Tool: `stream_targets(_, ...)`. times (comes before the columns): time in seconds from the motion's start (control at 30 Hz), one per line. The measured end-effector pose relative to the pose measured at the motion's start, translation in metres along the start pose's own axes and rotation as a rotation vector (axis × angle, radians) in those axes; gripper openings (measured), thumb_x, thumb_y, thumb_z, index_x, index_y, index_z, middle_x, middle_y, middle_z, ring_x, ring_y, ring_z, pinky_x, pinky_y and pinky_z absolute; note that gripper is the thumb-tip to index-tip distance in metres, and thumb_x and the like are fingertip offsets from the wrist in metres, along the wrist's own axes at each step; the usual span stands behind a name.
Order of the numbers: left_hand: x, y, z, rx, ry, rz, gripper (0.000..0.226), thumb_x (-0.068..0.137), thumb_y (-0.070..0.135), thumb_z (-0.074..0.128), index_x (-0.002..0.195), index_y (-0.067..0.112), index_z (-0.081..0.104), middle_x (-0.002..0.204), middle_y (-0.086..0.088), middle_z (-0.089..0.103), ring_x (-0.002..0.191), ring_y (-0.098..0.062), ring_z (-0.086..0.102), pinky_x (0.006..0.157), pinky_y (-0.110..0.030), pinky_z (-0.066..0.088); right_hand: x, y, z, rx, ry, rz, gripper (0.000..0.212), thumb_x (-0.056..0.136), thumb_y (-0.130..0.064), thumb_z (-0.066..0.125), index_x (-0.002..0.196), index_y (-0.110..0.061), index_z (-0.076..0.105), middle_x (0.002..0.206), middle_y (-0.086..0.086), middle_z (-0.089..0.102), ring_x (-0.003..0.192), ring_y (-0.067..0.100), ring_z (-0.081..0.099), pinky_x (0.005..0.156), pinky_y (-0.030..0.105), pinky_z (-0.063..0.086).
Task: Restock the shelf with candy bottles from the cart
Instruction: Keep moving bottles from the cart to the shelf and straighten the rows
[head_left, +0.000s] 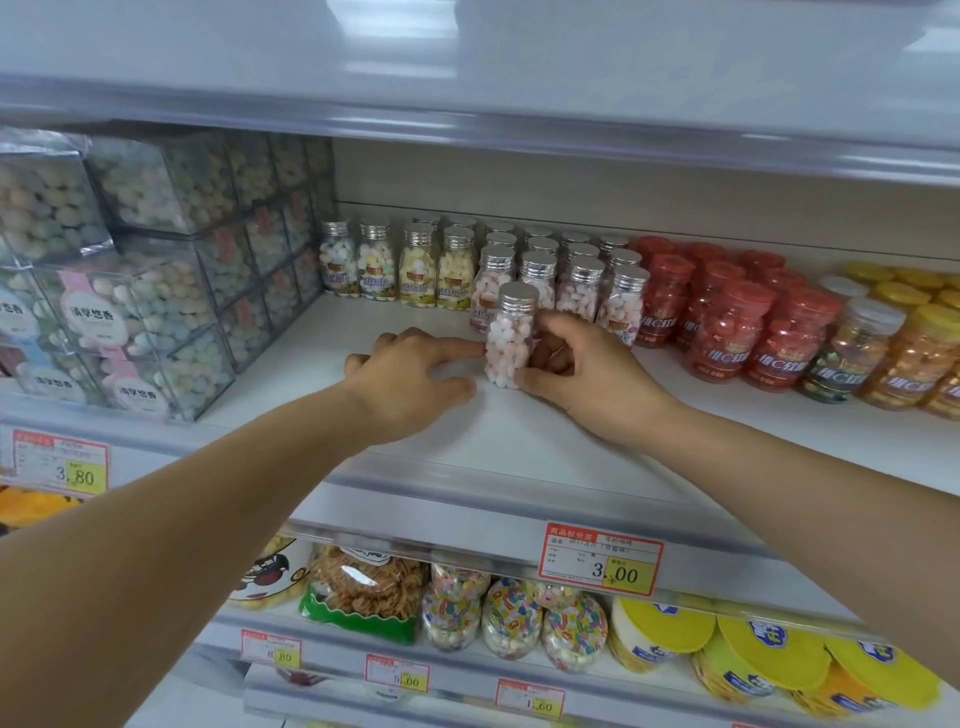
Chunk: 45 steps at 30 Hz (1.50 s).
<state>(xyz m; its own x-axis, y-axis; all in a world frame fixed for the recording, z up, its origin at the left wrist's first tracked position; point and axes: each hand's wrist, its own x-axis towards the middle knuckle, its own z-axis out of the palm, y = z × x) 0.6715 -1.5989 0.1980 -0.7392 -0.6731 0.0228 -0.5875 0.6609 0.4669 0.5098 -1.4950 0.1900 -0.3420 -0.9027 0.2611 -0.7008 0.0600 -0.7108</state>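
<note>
Candy bottle (511, 338) stands upright on the shelf (519, 436), at the front of the pink-candy rows (582, 280); contact w/ the bottle behind cannot be told. R hand (582, 369) wraps it from the right & rear, fingers curled round the body, prob. to steady it while seating. L hand (410, 374) is spread, index tip on the bottle's left side, thumb near the base: likely a guide to square it w/ the row. Hands sit close, bottle between. No label shows on the near side, unlike the row; judged to need a turn.
</note>
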Motion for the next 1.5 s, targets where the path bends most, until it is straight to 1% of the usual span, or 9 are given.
stream_targets(0.1, -0.003, -0.002, -0.003, 0.006, -0.017, 0.009, 0.046, 0.096, 0.035, 0.05, 0.141, 0.044, 0.041, 0.15, 0.002, 0.037, 0.138, -0.022, 0.031, 0.114, -0.045, 0.026, 0.002, -0.001, -0.001, -0.116, 0.063, 0.03, 0.042, 0.075, -0.035, 0.08, 0.103, -0.022, 0.052, 0.087, -0.013, 0.054, 0.073, 0.0, 0.049, 0.057, 0.014, 0.035)
stream_targets(0.27, -0.013, -0.013, -0.008, 0.163, -0.073, 0.001, 0.052, 0.096, 0.048, 0.045, 0.146, 0.038, 0.035, 0.157, 0.007, 0.024, 0.144, -0.018, 0.022, 0.118, -0.036, 0.019, -0.002, -0.008, 0.001, -0.176, 0.08, 0.124, 0.067, 0.069, -0.053, 0.08, 0.109, -0.017, 0.04, 0.101, -0.009, 0.052, 0.09, 0.011, 0.051, 0.061, 0.022, 0.037)
stream_targets(0.43, -0.018, -0.015, -0.004, 0.194, -0.127, 0.03, 0.056, 0.099, 0.049, 0.037, 0.151, 0.038, 0.021, 0.162, 0.008, 0.007, 0.149, -0.013, 0.005, 0.12, -0.032, 0.006, -0.018, 0.0, -0.012, -0.13, 0.045, 0.084, 0.041, 0.076, -0.033, 0.079, 0.097, -0.017, 0.048, 0.093, -0.005, 0.063, 0.085, 0.016, 0.062, 0.074, 0.036, 0.049)
stream_targets(0.53, -0.016, -0.015, -0.004, 0.202, -0.128, 0.032, 0.055, 0.099, 0.049, 0.037, 0.151, 0.038, 0.021, 0.162, 0.008, 0.007, 0.149, -0.013, 0.004, 0.121, -0.033, 0.005, -0.026, 0.007, -0.021, -0.052, -0.064, -0.006, 0.016, 0.082, -0.02, 0.073, 0.094, -0.025, 0.064, 0.099, -0.016, 0.066, 0.094, -0.001, 0.061, 0.08, 0.025, 0.049)
stream_targets(0.63, -0.016, -0.016, -0.003, 0.195, -0.128, 0.026, 0.055, 0.099, 0.049, 0.038, 0.151, 0.039, 0.022, 0.161, 0.009, 0.008, 0.149, -0.012, 0.005, 0.121, -0.033, 0.005, -0.027, 0.007, -0.02, -0.048, -0.142, -0.088, 0.023, 0.088, -0.014, 0.067, 0.106, -0.027, 0.071, 0.112, -0.019, 0.064, 0.102, -0.012, 0.055, 0.079, 0.004, 0.038)
stream_targets(0.77, -0.016, -0.015, -0.003, 0.197, -0.119, 0.024, 0.055, 0.098, 0.05, 0.039, 0.15, 0.04, 0.023, 0.161, 0.01, 0.008, 0.149, -0.012, 0.006, 0.121, -0.032, 0.007, -0.013, 0.006, -0.006, -0.139, -0.123, -0.11, 0.03, 0.091, -0.018, 0.063, 0.119, -0.029, 0.066, 0.124, -0.007, 0.058, 0.113, 0.002, 0.052, 0.077, 0.0, 0.032)
stream_targets(0.93, -0.015, -0.016, -0.002, 0.219, -0.115, 0.023, 0.055, 0.099, 0.05, 0.038, 0.15, 0.04, 0.022, 0.161, 0.009, 0.008, 0.149, -0.013, 0.005, 0.12, -0.031, 0.008, 0.004, 0.0, 0.006, -0.225, -0.12, -0.08, 0.04, 0.094, -0.02, 0.058, 0.134, -0.026, 0.055, 0.137, 0.001, 0.049, 0.125, 0.013, 0.044, 0.089, 0.017, 0.03)
stream_targets(1.33, -0.013, -0.018, 0.0, 0.24, -0.106, 0.035, 0.056, 0.099, 0.051, 0.037, 0.151, 0.039, 0.021, 0.162, 0.008, 0.008, 0.149, -0.013, 0.006, 0.12, -0.032, 0.008, 0.008, 0.002, 0.007, -0.247, -0.138, -0.078, 0.035, 0.095, -0.017, 0.058, 0.13, -0.019, 0.06, 0.135, -0.001, 0.053, 0.126, 0.012, 0.044, 0.092, 0.015, 0.029)
stream_targets(1.5, -0.024, -0.007, -0.004, 0.28, 0.063, 0.083, 0.049, 0.1, 0.043, 0.04, 0.147, 0.034, 0.037, 0.156, 0.006, 0.03, 0.142, -0.018, 0.03, 0.113, -0.032, 0.028, -0.001, 0.003, 0.003, -0.207, -0.104, -0.062, 0.03, 0.094, -0.019, 0.059, 0.124, -0.022, 0.062, 0.133, -0.004, 0.053, 0.124, 0.012, 0.047, 0.094, 0.019, 0.032)
